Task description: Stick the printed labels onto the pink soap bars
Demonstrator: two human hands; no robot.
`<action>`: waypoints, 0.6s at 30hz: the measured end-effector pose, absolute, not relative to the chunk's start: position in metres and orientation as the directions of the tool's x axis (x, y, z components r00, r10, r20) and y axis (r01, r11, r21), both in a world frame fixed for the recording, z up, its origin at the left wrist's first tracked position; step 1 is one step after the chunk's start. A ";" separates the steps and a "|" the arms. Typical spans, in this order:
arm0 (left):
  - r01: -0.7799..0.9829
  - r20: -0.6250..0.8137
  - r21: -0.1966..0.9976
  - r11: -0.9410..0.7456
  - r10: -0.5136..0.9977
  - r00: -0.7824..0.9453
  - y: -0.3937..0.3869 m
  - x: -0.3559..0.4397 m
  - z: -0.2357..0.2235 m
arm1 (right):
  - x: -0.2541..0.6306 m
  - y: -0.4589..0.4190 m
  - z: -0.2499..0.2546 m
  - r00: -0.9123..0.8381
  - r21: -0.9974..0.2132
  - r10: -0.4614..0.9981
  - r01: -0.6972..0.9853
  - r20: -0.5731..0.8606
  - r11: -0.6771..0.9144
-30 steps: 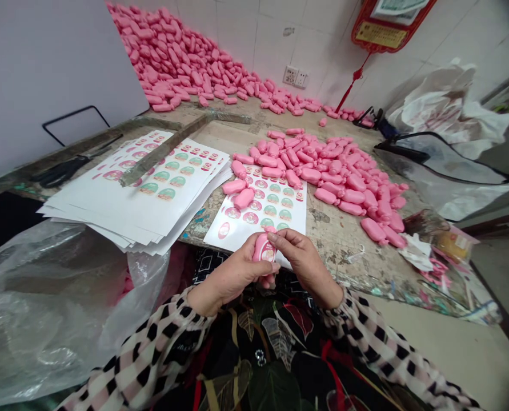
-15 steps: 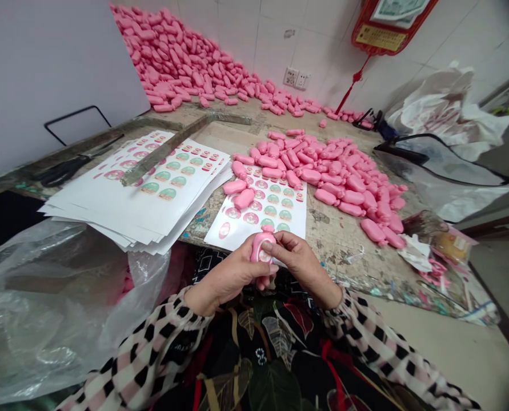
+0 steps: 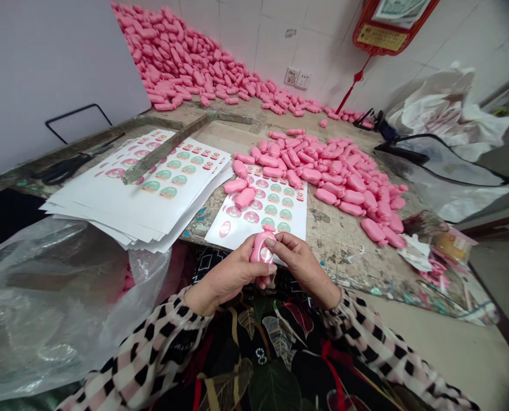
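A small pink sausage-shaped piece (image 3: 258, 242) stands tilted between my hands, with an oval sticker (image 3: 266, 254) on its face. My left hand (image 3: 237, 268) is closed around its left side and lower end, thumb across the bottom. The thumb of my right hand (image 3: 295, 254) rests on the sticker's upper right edge, with the fingers curled behind the piece. Just beyond my hands lies a sticker sheet (image 3: 248, 234) with pink and green oval labels, its far part covered by several of the same pink pieces (image 3: 244, 198).
A stack of sticker sheets (image 3: 108, 211) lies to the left under a worn wooden bar (image 3: 164, 151). Loose pink pieces (image 3: 352, 181) heap at right; a bigger pile (image 3: 172, 57) leans against the back wall. A clear plastic bag (image 3: 65, 308) hangs at the table's left front.
My right thumb has slid from the piece's top right onto the sticker, then back slightly toward its upper edge. My left hand keeps its hold on the piece.
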State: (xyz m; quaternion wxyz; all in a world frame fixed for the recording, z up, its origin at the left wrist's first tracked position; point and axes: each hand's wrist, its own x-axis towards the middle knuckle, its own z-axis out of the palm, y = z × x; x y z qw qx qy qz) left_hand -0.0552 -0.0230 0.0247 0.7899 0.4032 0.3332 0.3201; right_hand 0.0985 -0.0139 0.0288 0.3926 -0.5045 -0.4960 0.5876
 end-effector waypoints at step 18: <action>-0.221 -0.304 0.845 0.487 0.778 0.550 -0.024 -0.055 0.022 | 0.096 -0.015 0.022 -0.213 -0.971 0.948 0.013 -0.234 -0.237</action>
